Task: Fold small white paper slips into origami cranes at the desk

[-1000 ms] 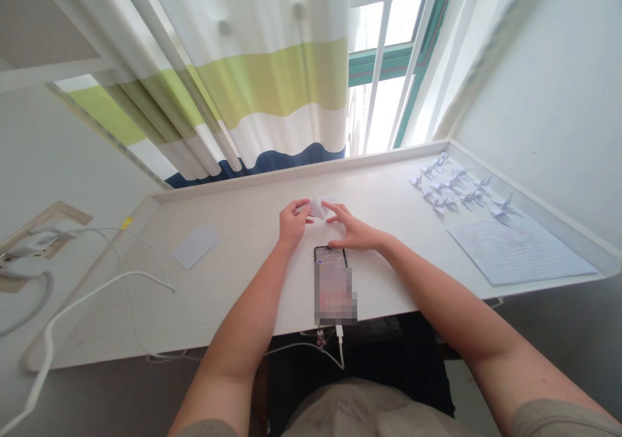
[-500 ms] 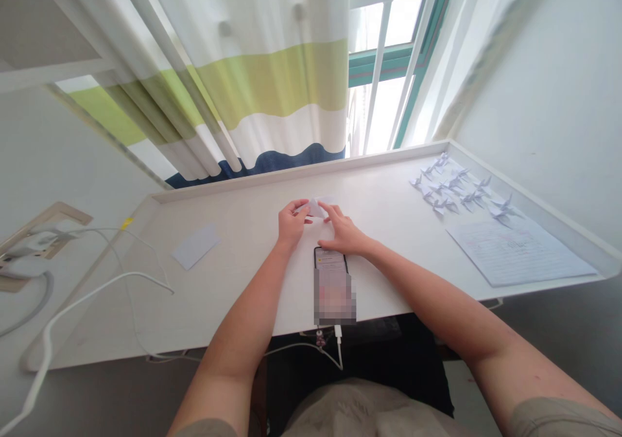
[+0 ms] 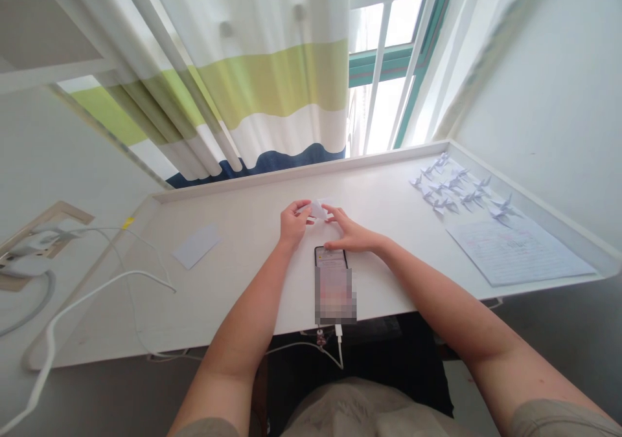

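A small piece of folded white paper is held above the middle of the desk. My left hand pinches its left side between thumb and fingers. On the other side, my right hand has its fingertips at the paper's right edge, with the thumb spread well away from the fingers. That thumb lies by the top edge of a phone, whose lit screen is partly blurred out. The finer folds of the paper are too small to make out.
Several folded paper cranes stand at the desk's back right, beside written sheets. A white paper sheet lies left. A white cable runs from the wall socket; another plugs into the phone. A raised rim borders the desk.
My right hand has shifted slightly right, its thumb still near the phone's top. The folded paper has tilted and moved a little right with my left hand.
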The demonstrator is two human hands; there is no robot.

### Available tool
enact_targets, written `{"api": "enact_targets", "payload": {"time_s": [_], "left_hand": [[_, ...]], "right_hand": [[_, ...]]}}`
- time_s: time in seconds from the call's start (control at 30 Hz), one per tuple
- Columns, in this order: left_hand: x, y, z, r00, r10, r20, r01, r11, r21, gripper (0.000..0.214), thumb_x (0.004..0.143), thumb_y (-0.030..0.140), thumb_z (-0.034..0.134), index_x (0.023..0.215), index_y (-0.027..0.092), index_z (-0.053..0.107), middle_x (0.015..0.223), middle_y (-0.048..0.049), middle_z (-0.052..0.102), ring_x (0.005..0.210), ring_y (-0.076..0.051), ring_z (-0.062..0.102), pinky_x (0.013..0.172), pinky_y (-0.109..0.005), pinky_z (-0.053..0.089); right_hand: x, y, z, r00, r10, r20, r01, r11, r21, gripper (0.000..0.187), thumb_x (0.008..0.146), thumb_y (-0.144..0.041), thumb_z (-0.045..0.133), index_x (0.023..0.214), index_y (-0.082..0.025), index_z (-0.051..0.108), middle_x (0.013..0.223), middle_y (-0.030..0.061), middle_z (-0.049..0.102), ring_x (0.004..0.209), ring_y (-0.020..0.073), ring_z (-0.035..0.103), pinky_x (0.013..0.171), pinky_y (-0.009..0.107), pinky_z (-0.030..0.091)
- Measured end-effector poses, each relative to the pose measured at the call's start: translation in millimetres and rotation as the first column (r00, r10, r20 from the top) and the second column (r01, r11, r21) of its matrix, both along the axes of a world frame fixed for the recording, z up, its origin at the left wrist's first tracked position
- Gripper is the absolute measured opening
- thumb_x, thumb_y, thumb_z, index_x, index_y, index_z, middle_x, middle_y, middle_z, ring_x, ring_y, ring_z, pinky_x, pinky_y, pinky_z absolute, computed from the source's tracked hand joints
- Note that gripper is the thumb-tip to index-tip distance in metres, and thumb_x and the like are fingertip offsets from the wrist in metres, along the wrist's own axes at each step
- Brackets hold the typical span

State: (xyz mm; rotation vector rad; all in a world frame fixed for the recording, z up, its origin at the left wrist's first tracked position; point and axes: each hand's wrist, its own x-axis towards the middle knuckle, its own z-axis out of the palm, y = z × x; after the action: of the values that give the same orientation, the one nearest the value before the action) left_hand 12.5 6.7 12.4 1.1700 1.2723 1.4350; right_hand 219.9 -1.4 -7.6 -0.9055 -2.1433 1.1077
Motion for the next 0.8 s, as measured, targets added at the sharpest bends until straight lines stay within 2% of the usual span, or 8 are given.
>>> {"api": "enact_targets", "payload": {"time_s": [0.17,0.33,0.5,0.57,0.67,0.8], "left_hand": [[-0.6,0.7,-1.3,1.000,-0.002,-0.012,0.002,1.000,0.004,0.028,0.077,0.033,0.078,0.099,0.015,0.075,0.099,-0.0078,0.077,0.075,-0.017,0.072,0.061,-0.028,0.061],[-0.4,1.0,-0.5,1.000,0.018,-0.006,-0.018,1.000,0.001,0.026,0.076,0.030,0.077,0.098,0.015,0.076,0.097,-0.0080,0.078,0.075,-0.018,0.072,0.059,-0.027,0.060],[-0.8,-0.2,2.0,1.000,0.011,-0.006,-0.011,1.000,-0.002,0.027,0.076,0.031,0.077,0.098,0.015,0.075,0.095,-0.0075,0.077,0.074,-0.018,0.071,0.061,-0.029,0.061],[-1.0,-0.6,2.5,1.000,0.015,-0.004,-0.015,1.000,-0.002,0.026,0.076,0.031,0.077,0.097,0.015,0.075,0.095,-0.0073,0.076,0.074,-0.018,0.071,0.061,-0.029,0.061],[-1.1,-0.4,2.2,1.000,0.015,-0.006,-0.015,1.000,-0.002,0.027,0.076,0.032,0.077,0.098,0.016,0.074,0.097,-0.0075,0.076,0.076,-0.018,0.071,0.062,-0.030,0.061],[-0.9,-0.2,1.7,1.000,-0.010,0.005,0.010,1.000,0.000,0.029,0.076,0.035,0.078,0.098,0.016,0.073,0.100,-0.0077,0.075,0.076,-0.018,0.071,0.063,-0.030,0.061]], "right_hand": [[4.1,2.1,0.1,0.999,0.041,-0.002,-0.041,0.999,0.000,0.119,0.075,-0.040,0.090,0.171,-0.037,0.020,0.160,0.0149,0.039,0.147,0.0391,0.050,0.124,0.065,0.041],[8.4,3.3,4.6,0.996,0.077,-0.055,-0.077,0.997,-0.003,0.093,0.087,-0.033,0.076,0.168,-0.036,0.030,0.157,0.0144,0.043,0.144,0.0349,0.056,0.122,0.061,0.046],[9.3,1.9,7.6,0.993,0.117,0.004,-0.117,0.993,-0.016,0.112,0.078,-0.038,0.087,0.170,-0.037,0.023,0.161,0.0143,0.039,0.152,0.0383,0.045,0.126,0.063,0.040],[8.9,1.0,7.6,0.993,0.118,-0.003,-0.118,0.993,-0.015,0.110,0.080,-0.040,0.087,0.170,-0.038,0.023,0.160,0.0135,0.040,0.152,0.0383,0.045,0.125,0.064,0.040],[7.7,-0.3,8.4,0.996,0.072,-0.054,-0.074,0.997,-0.031,0.097,0.085,-0.039,0.080,0.167,-0.039,0.030,0.159,0.0132,0.042,0.144,0.0366,0.054,0.119,0.063,0.049],[4.6,0.0,9.9,0.983,-0.103,-0.155,0.090,0.992,-0.091,0.085,0.089,-0.034,0.073,0.164,-0.037,0.035,0.157,0.0152,0.044,0.124,0.0316,0.070,0.104,0.056,0.061]]}}
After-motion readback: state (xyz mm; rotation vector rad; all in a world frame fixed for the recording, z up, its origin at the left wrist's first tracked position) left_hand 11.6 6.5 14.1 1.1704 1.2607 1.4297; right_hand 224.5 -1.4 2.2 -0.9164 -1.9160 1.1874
